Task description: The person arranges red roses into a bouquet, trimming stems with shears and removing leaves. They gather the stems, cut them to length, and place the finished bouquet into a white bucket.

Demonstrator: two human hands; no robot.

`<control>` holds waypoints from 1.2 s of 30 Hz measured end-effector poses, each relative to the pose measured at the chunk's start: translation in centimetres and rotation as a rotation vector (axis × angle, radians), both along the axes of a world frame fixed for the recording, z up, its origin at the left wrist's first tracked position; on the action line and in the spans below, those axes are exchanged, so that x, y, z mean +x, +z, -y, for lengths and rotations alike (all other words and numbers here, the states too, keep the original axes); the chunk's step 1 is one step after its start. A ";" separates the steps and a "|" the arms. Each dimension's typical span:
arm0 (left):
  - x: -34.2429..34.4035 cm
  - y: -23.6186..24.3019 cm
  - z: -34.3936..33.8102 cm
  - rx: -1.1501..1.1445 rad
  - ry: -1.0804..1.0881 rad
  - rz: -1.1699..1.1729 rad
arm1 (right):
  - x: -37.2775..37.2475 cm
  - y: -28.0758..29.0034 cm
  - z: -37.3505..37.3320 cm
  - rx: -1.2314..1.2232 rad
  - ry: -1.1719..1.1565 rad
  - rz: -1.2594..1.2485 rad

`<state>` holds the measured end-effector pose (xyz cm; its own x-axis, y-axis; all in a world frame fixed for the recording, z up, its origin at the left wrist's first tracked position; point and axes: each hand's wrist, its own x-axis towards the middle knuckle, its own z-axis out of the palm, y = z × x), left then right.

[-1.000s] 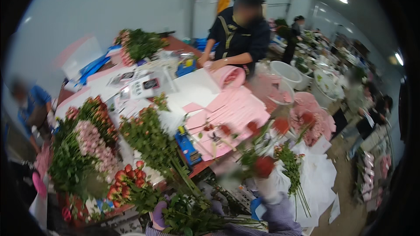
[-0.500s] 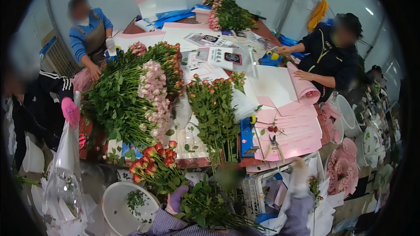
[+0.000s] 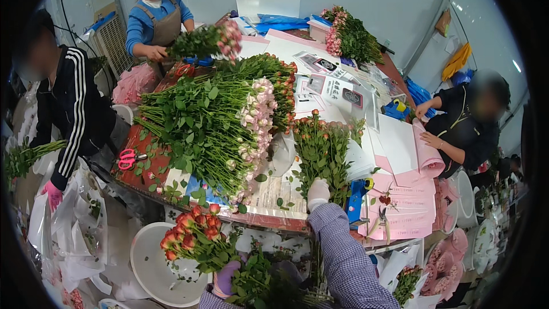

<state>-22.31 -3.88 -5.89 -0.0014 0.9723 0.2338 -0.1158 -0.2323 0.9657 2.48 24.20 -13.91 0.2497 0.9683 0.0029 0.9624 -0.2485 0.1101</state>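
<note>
My left hand, in a purple glove, is closed round the stems of a bunch of red-orange roses. The blooms point up and left; leafy stems spread beside the hand, low in the picture. My right hand, in a whitish glove, reaches over the table's near edge into a pile of small orange roses. Its fingers look curled on the stems there, partly hidden by leaves. A blue tape dispenser stands just right of that hand.
Pale pink roses lie heaped on the red table, with pink-handled scissors to their left. Pruning shears rest on pink paper sheets. A white bucket stands below. Three co-workers surround the table; one holds pink roses.
My right hand has moved from the lower right, by the crate, up to the orange roses. The far-left co-worker now holds a pink rose bunch raised. The whole view has shifted.
</note>
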 end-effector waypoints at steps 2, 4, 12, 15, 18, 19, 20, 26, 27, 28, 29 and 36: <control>0.5 1.5 -1.6 0.175 -0.036 0.129 | 0.4 1.6 1.1 0.036 0.160 -0.026; 0.7 2.3 -1.8 -0.060 -0.074 0.410 | -0.8 3.5 2.2 -0.037 0.303 0.084; -0.1 -0.6 0.0 -0.211 -0.084 0.242 | 0.0 0.1 0.0 0.026 0.057 -0.029; 0.1 0.4 -0.7 0.160 -0.053 0.073 | 1.7 2.8 -0.5 0.179 -0.129 -0.327; 0.1 2.6 -1.3 0.118 -0.049 0.061 | 4.6 7.2 -0.6 0.268 -0.133 -0.481; 0.8 3.0 -1.8 0.111 -0.019 0.072 | 5.6 8.4 -0.5 0.264 -0.105 -0.476; 0.9 3.5 -2.3 0.166 -0.037 0.014 | 6.6 9.5 -0.4 0.260 -0.080 -0.471; 2.3 3.8 -4.7 0.280 -0.238 -0.041 | 11.9 12.1 0.4 0.454 -0.079 -0.693; 2.9 3.6 -4.9 0.254 -0.270 -0.013 | 13.0 12.1 1.1 0.528 -0.070 -0.769; 3.2 2.4 -4.4 0.218 -0.278 -0.010 | 13.5 12.1 1.5 0.597 -0.051 -0.850; 3.0 1.0 -3.6 0.173 -0.258 -0.015 | 12.4 14.8 2.6 0.399 -0.090 -1.215; 6.0 4.3 -4.7 0.133 -0.360 -0.033 | 15.1 24.6 17.6 0.218 -0.026 -1.606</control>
<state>-16.27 0.79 -1.63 0.3443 0.8704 0.3519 -0.1817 -0.3059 0.9345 17.59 6.63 10.69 0.1462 0.9802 -0.1337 0.0395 -0.1408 -0.9892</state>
